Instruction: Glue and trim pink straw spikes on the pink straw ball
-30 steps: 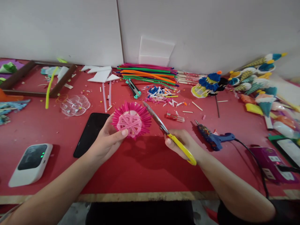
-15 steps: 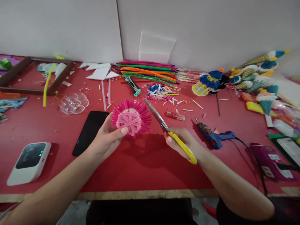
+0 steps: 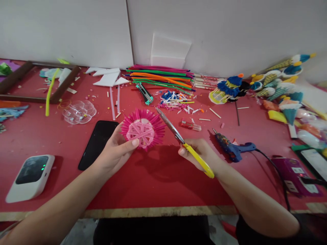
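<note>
My left hand [image 3: 118,149] grips a round pink ornament [image 3: 142,128] made of short straw pieces, held just above the red table [image 3: 158,180]. My right hand [image 3: 201,153] is closed round the yellow handles of a pair of scissors [image 3: 184,144]. The metal blades point up and left, and their tip lies at the ornament's right edge. A black phone [image 3: 98,143] lies flat just left of my left hand.
A bundle of coloured straws [image 3: 160,79] and cut straw bits [image 3: 176,102] lie behind. A blue glue gun [image 3: 233,148] with its cable sits to the right, near a purple box [image 3: 296,175]. A white device [image 3: 29,177] is front left, a clear plastic tray [image 3: 79,111] further back.
Both hands, the ornament and the scissors keep almost the same pose. The view has shifted slightly.
</note>
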{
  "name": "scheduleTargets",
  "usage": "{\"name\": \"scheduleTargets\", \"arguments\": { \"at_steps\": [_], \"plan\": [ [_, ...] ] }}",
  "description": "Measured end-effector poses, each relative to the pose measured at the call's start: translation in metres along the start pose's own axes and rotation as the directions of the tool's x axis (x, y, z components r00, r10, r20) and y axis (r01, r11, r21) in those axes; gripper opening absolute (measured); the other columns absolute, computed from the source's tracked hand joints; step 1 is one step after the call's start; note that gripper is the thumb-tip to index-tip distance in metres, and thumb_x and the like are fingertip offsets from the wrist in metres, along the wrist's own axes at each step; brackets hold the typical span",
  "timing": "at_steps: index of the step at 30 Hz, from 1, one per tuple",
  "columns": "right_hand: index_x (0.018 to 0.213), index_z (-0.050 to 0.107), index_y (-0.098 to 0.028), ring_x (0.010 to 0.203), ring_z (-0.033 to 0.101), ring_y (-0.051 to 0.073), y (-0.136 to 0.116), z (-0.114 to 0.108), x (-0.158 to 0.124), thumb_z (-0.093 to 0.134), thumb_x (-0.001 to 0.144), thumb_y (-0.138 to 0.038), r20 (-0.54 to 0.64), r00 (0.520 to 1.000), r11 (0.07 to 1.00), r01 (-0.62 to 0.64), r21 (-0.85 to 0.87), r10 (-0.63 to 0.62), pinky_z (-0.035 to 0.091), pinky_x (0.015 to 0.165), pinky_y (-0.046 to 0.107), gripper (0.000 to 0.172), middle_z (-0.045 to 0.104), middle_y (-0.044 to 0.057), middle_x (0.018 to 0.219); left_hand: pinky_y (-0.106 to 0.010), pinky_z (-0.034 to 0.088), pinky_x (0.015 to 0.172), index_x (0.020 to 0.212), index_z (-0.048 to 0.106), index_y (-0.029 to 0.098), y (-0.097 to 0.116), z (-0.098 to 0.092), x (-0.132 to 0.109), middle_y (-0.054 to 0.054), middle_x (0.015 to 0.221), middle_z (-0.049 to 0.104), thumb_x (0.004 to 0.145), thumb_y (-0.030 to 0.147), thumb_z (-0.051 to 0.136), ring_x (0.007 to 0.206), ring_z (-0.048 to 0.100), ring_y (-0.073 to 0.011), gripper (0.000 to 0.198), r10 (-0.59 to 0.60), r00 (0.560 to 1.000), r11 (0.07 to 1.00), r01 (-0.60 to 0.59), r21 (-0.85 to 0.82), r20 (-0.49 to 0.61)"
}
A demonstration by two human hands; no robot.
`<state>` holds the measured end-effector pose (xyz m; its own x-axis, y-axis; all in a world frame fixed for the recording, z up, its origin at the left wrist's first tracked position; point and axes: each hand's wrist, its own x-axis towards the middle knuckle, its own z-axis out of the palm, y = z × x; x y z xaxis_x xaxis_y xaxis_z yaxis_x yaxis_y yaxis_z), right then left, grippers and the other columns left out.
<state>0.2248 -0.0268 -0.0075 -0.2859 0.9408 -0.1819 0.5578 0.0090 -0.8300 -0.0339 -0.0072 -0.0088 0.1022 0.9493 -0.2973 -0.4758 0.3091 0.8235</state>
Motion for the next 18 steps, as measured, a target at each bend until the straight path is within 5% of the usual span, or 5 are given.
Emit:
{"name": "scheduleTargets", "arguments": {
  "at_steps": [7,11,18],
  "plan": [
    [0.055,0.034,-0.026,0.053,0.021,0.009,-0.006,0.0027,-0.004,0.053,0.079,-0.091,-0.012,0.999,0.999,-0.034,0.037,0.034,0.018,0.047,0.027,0.072,0.023,-0.007,0.056,-0.035,0.059,0.102,0.115,0.072,0.025,-0.0021,-0.003,0.0005,-0.002,0.107,0.082,0.057,0.029,0.103,0.11,0.077,-0.0251,0.066,0.025,0.997,1.0,-0.025,-0.002,0.069],
    [0.055,0.031,-0.026,0.052,0.023,0.009,-0.008,0.0046,-0.0076,0.044,0.079,-0.097,-0.054,0.998,0.997,-0.028,0.073,0.032,0.019,0.048,0.028,0.077,0.024,-0.006,0.055,-0.031,0.061,0.091,0.119,0.071,0.021,-0.0008,-0.0069,0.0002,-0.002,0.099,0.082,0.06,0.034,0.103,0.096,0.078,-0.021,0.068,0.008,0.994,1.0,-0.006,-0.012,0.109],
    [0.064,0.04,-0.024,0.056,0.032,0.011,-0.0038,-0.0022,-0.0045,0.036,0.082,-0.098,0.002,1.0,1.0,0.03,-0.001,-0.03,0.022,0.05,0.027,0.076,0.033,-0.004,0.06,-0.04,0.065,0.087,0.104,0.077,0.02,0.0026,-0.0064,-0.0003,-0.006,0.092,0.084,0.047,0.056,0.102,0.095,0.08,-0.0313,0.072,-0.054,0.998,0.998,0.055,0.031,-0.043]
  ]
}}
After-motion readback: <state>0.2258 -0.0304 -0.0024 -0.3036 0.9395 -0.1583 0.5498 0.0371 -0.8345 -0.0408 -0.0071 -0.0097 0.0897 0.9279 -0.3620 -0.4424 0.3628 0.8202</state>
